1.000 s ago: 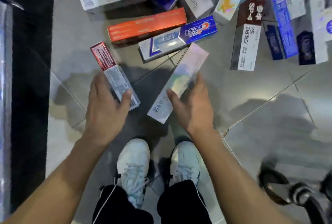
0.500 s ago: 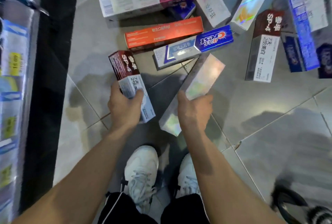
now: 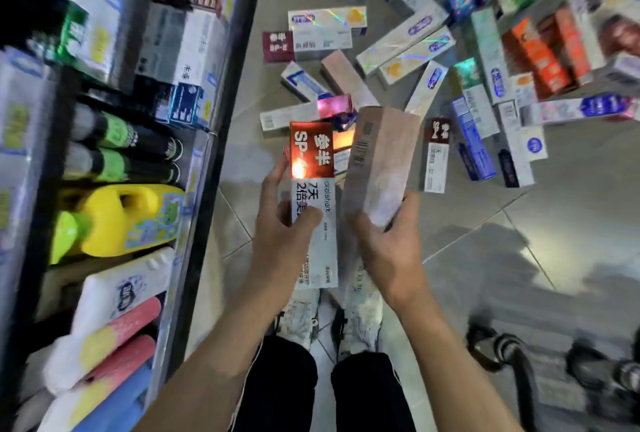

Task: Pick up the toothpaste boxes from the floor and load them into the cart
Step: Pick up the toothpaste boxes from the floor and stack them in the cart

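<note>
We had two toothpaste boxes lifted off the floor [image 3: 519,241], held above our shoes [image 3: 360,313]. Our left hand [image 3: 280,220] gripped a red-and-white box [image 3: 313,199] with thumb across its face; our right hand [image 3: 384,241] curled around a pale pinkish box [image 3: 377,168] from below. Neither was loaded yet, and the cart was nowhere we could pick out. Beyond our shoes many scattered boxes [image 3: 408,50] lay waiting; most of the job seemed left.
</note>
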